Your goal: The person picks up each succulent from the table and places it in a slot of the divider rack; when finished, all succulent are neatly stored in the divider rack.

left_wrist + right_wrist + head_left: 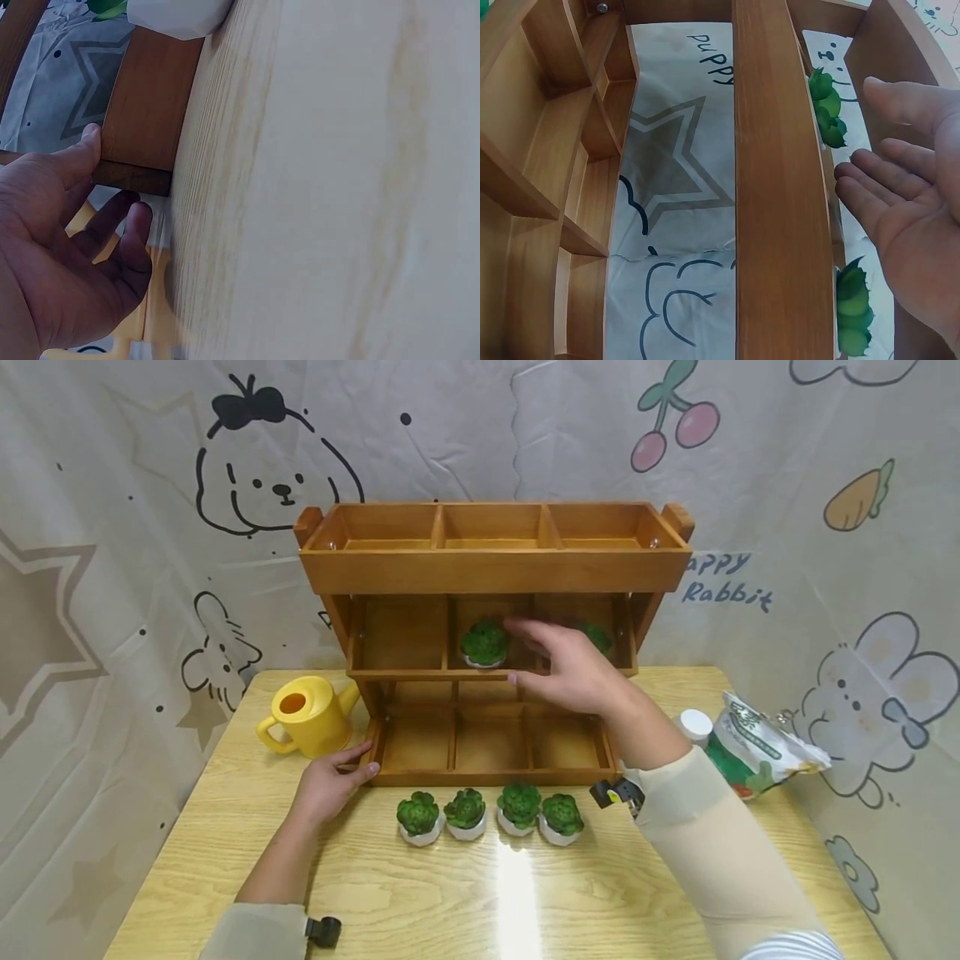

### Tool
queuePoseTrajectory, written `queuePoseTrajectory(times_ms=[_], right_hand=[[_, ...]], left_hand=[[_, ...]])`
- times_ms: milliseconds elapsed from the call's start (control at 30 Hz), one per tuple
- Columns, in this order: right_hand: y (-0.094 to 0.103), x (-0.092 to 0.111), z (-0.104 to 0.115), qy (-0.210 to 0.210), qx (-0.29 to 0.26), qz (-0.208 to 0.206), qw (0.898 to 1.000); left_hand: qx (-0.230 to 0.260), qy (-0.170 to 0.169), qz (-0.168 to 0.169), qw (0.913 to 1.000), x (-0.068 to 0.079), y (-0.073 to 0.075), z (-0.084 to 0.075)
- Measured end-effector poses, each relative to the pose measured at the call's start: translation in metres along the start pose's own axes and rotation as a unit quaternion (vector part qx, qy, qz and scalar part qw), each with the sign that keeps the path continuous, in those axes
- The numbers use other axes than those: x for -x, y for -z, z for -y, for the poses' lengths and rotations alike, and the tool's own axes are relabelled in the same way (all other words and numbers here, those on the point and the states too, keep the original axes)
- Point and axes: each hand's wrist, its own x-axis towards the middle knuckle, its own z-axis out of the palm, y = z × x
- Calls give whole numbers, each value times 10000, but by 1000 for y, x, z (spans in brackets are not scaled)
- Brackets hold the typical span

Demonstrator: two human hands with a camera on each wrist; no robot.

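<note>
beside the leafy green plant (485, 642), right hand (573, 670) hovers loose; left hand (327, 787) grips shelf (495, 572).

With the clock face centred on the head view, a glossy yellow watering can (313, 720) with a round opening stands between eight and nine o'clock on a pale wood-grained table (420, 902) that spreads across six. Between three and four, a white-and-green printed bag (765, 752) sits tilted, a round white lid (696, 725) just beside it. Behind hangs a creased off-white cloth (457, 418) printed with a black-outlined dog's head (255, 497) between ten and eleven, pink cherries (697, 425) between one and two, an orange carrot (851, 502) near two, a rabbit (851, 693) at three and a grey flower (862, 878) at four.
</note>
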Motion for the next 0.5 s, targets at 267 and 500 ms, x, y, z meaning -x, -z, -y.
queuePoseTrajectory(times_ms=[267, 500], right_hand=[[0, 16, 1, -30, -291, -37, 9996], [-1, 29, 0, -9, -453, -139, 9989]], left_hand=[[-49, -26, 11, 10000, 0, 0, 1], [-71, -104, 27, 9999, 0, 0, -1]])
